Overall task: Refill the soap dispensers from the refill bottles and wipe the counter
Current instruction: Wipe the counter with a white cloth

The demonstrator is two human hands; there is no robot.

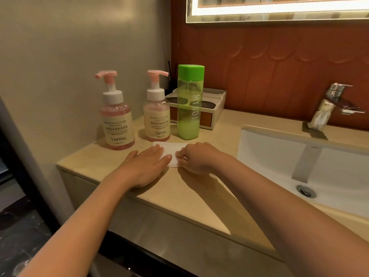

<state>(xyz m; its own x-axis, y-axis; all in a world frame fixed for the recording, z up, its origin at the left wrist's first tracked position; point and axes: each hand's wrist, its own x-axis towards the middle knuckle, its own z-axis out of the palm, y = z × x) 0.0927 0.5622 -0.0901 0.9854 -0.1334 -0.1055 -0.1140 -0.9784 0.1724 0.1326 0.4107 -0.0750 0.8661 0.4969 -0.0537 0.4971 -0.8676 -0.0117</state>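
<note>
Just before the green bottle (189, 108): left hand (147, 166) laid flat and open on the cloth (172, 149); right hand (197, 158) pinching its edge.

Bathroom: sink (279, 152), faucet (335, 96), lit mirror (279, 9)

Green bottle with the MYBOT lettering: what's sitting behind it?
A white tray with brown side panels stands behind the green bottle, holding dark round items. Its middle is hidden by the bottle.
</note>
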